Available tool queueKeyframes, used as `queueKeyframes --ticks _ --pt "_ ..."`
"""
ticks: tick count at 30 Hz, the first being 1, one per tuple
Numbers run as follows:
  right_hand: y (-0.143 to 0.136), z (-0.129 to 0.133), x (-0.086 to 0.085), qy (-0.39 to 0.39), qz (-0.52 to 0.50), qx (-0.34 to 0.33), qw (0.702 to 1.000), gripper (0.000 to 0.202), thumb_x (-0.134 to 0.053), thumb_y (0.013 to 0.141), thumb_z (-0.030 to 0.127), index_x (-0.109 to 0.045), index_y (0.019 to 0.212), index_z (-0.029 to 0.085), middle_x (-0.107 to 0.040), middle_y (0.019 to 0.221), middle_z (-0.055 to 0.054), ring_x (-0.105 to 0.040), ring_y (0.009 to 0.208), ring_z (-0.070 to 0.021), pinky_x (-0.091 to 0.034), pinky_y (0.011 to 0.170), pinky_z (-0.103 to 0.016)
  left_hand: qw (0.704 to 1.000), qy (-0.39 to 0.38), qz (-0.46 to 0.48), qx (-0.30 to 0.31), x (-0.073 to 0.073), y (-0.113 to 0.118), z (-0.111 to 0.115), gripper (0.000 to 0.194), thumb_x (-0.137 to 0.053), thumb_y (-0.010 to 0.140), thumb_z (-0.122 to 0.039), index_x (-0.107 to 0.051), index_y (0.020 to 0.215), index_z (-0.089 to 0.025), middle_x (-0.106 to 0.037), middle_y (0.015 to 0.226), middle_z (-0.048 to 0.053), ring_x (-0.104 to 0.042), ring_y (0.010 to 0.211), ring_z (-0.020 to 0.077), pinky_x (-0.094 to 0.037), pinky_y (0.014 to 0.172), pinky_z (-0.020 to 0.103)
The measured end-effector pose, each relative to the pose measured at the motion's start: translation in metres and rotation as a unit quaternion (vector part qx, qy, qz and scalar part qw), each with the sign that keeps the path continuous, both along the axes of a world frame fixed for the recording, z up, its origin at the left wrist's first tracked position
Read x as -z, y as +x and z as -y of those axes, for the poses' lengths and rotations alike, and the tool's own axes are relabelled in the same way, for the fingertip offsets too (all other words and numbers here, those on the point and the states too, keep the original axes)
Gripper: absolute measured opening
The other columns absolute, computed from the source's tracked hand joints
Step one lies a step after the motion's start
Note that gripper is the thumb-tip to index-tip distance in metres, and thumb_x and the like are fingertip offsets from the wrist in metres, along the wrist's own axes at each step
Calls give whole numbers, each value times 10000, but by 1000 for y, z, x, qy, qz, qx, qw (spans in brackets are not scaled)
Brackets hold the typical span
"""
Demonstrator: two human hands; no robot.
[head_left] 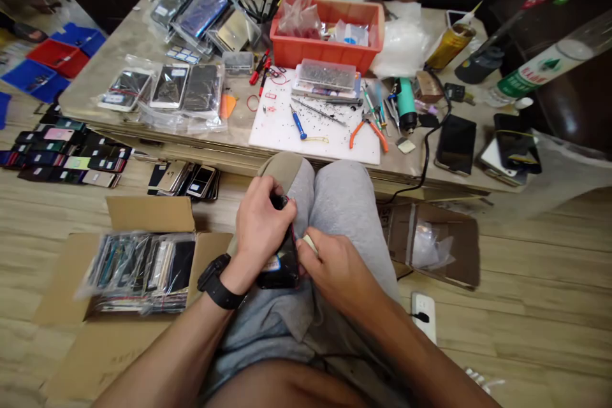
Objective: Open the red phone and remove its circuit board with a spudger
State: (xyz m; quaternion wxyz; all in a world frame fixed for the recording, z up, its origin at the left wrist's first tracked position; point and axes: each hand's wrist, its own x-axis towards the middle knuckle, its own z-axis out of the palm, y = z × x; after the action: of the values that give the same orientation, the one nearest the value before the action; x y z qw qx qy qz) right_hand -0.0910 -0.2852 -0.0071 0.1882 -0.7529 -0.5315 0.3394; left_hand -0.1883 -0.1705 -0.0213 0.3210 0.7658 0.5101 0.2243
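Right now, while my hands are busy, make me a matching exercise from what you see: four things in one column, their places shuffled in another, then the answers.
Things
1. Glossy black rectangular phone
2. Slim blue-handled screwdriver
3. Orange-red plastic bin
4. White rectangular power strip

Places
A. On the pale wooden floor
B. In the left hand
C. On the flat white mat
D. At the table's far side

Pairs: 1-B, 2-C, 3-D, 4-A

One head-worn view — facing forward and down, lap [343,204] close, table [127,44] beyond
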Motion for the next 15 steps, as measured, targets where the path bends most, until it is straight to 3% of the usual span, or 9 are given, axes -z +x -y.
queueKeyframes --ticks 4,7,11,15 --pt "-14 5 5 1 74 -18 997 203 -474 986 155 -611 840 188 -696 707 -84 -634 597 -215 -319 537 -317 1000 5 -15 -7 1 2 3 234 -685 785 -171 -467 749 -251 -531 819 -21 -542 803 192 -410 749 317" --pt "-25 17 14 -6 97 -25 995 214 -482 1015 162 -638 869 175 -686 724 -69 -627 600 -188 -391 537 -296 999 9 -33 -4 4 2 3 227 -683 789 -181 -472 746 -253 -544 836 -12 -549 825 203 -410 757 321" --pt "-34 33 24 -11 103 -27 994 193 -594 1034 324 -657 987 148 -671 831 -1 -630 651 -131 -537 622 -277 999 6 -41 8 6 1 3 221 -684 781 -172 -481 748 -253 -555 840 -11 -555 833 204 -409 756 314" --pt "-38 43 32 -1 98 -28 995 213 -632 1018 355 -665 1072 151 -688 945 -21 -660 729 -137 -583 665 -296 999 9 -47 15 3 1 8 212 -661 775 -152 -479 732 -252 -552 822 -10 -553 823 206 -402 747 318"
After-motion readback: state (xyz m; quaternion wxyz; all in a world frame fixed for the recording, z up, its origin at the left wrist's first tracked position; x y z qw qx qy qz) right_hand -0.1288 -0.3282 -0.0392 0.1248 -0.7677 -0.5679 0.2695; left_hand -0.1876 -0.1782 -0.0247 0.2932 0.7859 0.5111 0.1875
